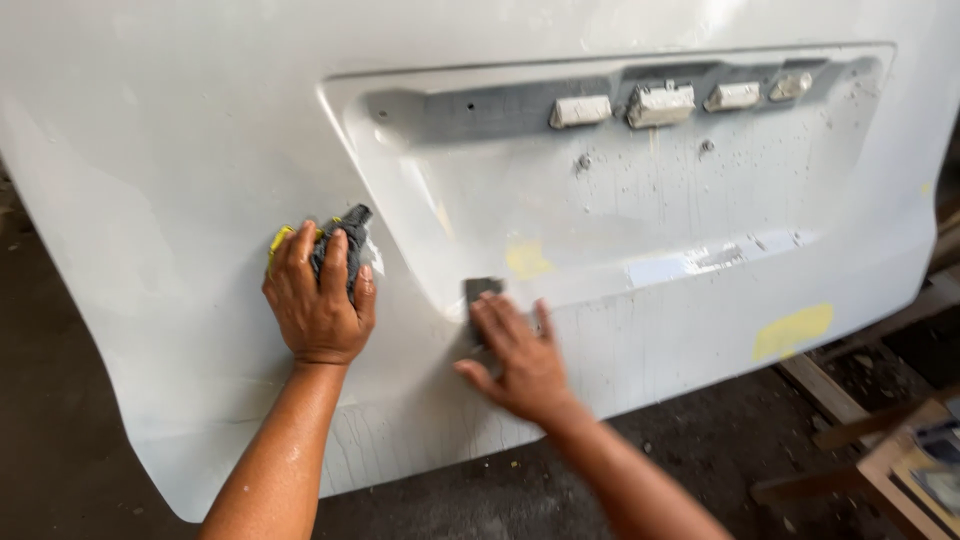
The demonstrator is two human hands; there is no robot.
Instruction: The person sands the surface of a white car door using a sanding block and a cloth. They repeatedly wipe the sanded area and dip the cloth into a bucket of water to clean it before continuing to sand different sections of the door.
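Two bare forearms rise from the bottom edge of the frame toward a large white car body panel (180,150) that fills most of the view. At centre left, the left hand (318,300) lies knuckles-up against the panel, fingers curled loosely over a dark grey cloth (340,248) with a yellow edge (280,240) showing at the hand's upper left; the cloth is bunched under the fingers and pressed to the paint. Just right of centre, the right hand (520,355) is spread nearly flat, fingers straight and close together, pinning a small dark grey sanding sheet (482,290) against the lower lip of the recessed plate area (640,200); only the sheet's top edge shows above the fingertips. Wet streaks and drips run down the panel below both hands. Yellowish filler patches (793,330) sit at centre and lower right of the panel. Four small masked fittings (660,103) line the recess's upper edge. Wooden pieces (880,440) lie on the dark floor at lower right.
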